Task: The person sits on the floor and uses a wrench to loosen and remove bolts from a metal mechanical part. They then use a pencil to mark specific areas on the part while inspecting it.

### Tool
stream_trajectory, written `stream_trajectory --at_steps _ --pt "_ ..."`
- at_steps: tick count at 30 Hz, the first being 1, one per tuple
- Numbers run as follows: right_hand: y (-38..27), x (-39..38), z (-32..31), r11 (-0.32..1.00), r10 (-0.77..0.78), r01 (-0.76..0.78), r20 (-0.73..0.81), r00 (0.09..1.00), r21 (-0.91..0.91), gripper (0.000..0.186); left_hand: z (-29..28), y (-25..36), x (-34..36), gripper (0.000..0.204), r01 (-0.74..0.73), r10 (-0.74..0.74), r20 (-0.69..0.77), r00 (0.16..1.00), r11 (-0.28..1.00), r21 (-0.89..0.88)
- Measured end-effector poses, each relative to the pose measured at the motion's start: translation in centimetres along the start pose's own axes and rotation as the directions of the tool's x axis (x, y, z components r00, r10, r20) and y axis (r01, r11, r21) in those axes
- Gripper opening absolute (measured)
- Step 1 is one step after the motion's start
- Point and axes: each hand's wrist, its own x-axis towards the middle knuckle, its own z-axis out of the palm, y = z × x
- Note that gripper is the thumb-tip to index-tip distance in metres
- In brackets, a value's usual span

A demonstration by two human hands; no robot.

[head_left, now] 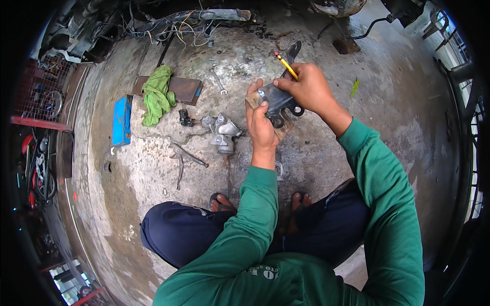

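My left hand (263,127) grips a dark metal bracket (278,99) that has round holes along its lower edge. A brownish flat piece (283,130) shows behind it; what it is made of I cannot tell. My right hand (311,89) is closed round a yellow pencil (286,66), its red end pointing up and left, and its thumb rests on the bracket. A dark arm-like part (293,51) sticks out beyond the right hand, seemingly joined to the bracket. Both hands are raised over the concrete floor.
Left of my hands lie a silver metal housing (222,132), a small black fitting (186,118), locking pliers (182,158) and a wrench (219,81). Farther left are a green cloth (158,94) on a rusty metal bar (186,91) and a blue case (122,121). Loose wiring (178,25) hangs at the far side.
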Motion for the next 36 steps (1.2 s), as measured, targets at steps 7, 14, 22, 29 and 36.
stream_trajectory --at_steps 7,14,22,29,36 --pt "0.1 -0.1 0.8 1.0 -0.006 0.006 -0.011 1.0 -0.009 0.035 0.0 0.0 -0.3 0.055 -0.013 0.014 -0.04 0.999 0.999 0.038" --pt "0.6 -0.1 0.7 0.997 -0.071 0.072 -0.022 0.997 0.042 0.04 0.2 -0.3 -0.2 0.051 -0.043 0.049 -0.071 0.996 0.996 0.084" --pt "-0.2 0.9 -3.5 0.893 0.159 -0.106 -0.086 0.984 0.437 0.052 0.0 0.8 0.5 0.054 -0.081 0.081 0.001 0.997 0.989 0.127" --pt "-0.4 0.7 -5.3 0.888 0.112 -0.065 -0.078 0.991 0.454 0.047 -1.2 -0.3 0.7 0.058 0.111 -0.126 -0.064 0.99 0.973 -0.203" --pt "-4.5 -0.2 -11.4 0.931 -0.072 0.108 -0.116 0.991 0.348 0.034 -3.2 -0.4 1.5 0.057 0.333 -0.38 -0.01 0.925 0.824 -0.459"
